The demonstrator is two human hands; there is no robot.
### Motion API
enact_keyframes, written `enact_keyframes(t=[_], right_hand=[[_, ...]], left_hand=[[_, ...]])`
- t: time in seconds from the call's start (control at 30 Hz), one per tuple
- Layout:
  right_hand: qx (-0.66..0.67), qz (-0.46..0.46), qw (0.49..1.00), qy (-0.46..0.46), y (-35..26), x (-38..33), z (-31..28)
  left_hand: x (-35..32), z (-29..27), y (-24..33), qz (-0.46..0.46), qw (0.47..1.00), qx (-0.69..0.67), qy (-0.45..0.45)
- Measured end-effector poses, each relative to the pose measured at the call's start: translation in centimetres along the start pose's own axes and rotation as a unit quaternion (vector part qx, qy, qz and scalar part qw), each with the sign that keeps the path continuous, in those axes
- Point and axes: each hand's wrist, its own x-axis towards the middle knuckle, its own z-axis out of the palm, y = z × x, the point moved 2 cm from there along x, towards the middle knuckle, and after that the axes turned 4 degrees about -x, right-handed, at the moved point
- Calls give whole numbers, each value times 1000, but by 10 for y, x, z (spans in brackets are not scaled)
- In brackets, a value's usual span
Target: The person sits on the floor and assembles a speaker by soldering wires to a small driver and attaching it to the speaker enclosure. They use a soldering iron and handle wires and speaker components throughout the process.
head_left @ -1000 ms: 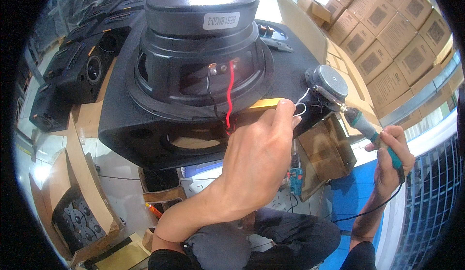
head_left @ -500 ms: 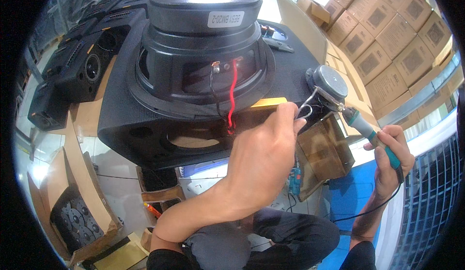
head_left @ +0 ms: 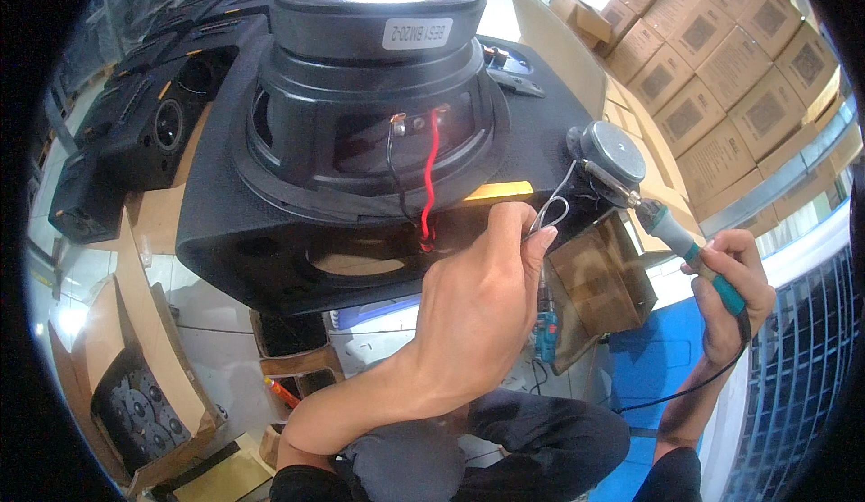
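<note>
My left hand (head_left: 482, 308) pinches a thin grey wire (head_left: 560, 205), which loops above the fingertips and runs up beside a small round tweeter (head_left: 616, 152). In my right hand (head_left: 732, 295) is a soldering iron (head_left: 674, 232) with a grey and green handle, its tip at the tweeter's near edge. The tweeter rests on the corner of a black speaker cabinet (head_left: 236, 254). A large black woofer (head_left: 369, 74) sits magnet-up on that cabinet, with a red wire (head_left: 432, 173) and a black wire (head_left: 393, 164) running from its terminals toward the cabinet opening.
Stacked brown cartons (head_left: 721, 78) fill the far right. More black speaker cabinets (head_left: 153, 132) line the left. Below are a teal power drill (head_left: 546, 331), a blue box (head_left: 649, 344) and an open carton of round black parts (head_left: 140, 416). A yellow strip (head_left: 498, 192) lies under the woofer rim.
My left hand has shifted slightly left and down, drawing the grey wire's upper end left along the tweeter's edge. The soldering iron has hardly moved.
</note>
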Motion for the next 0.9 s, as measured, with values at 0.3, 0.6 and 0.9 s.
enact_keyframes(t=[0.3,0.6,0.9], right_hand=[[-13,-15,1000,-12,0,3,-3],[-11,-29,999,-25,-2,6,-4],[-9,-19,1000,-21,-2,5,-4]], left_hand=[[0,-3,1,12,1000,-10,-1],[-2,-2,1,11,1000,-18,2],[-3,-2,2,7,1000,-26,0]])
